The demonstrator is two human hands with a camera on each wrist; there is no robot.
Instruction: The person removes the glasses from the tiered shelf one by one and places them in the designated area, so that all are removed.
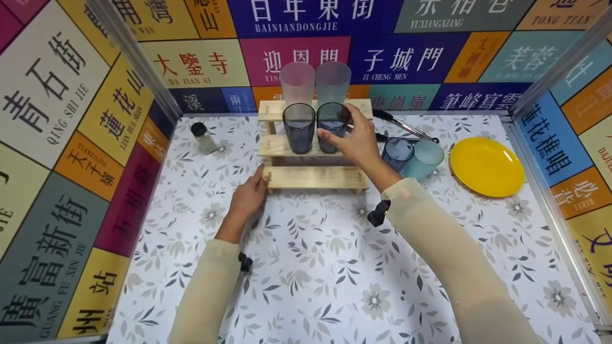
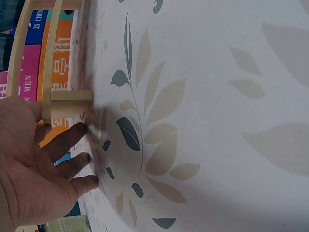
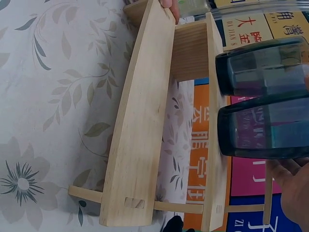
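Note:
A three-step wooden rack (image 1: 315,177) stands toward the back of the table. My left hand (image 1: 247,193) pinches the left end of its lowest step; in the left wrist view, thumb and forefinger meet the board (image 2: 47,108) while the other fingers spread out. On the middle step, my right hand (image 1: 359,141) grips a dark see-through cup (image 1: 331,124), thumb in front. Close on its left stands a matching dark cup (image 1: 299,129). Both cups (image 3: 265,130) show side by side over the step in the right wrist view. Two frosted cups (image 1: 297,82) stand upright on the top step.
Right of the rack are a dark blue cup (image 1: 397,154), a pale teal cup (image 1: 424,156) and black-handled tongs (image 1: 409,126). Farther right lies a yellow plate (image 1: 486,167). A small black-capped jar (image 1: 205,141) is at left. Printed panels (image 1: 296,57) enclose the table.

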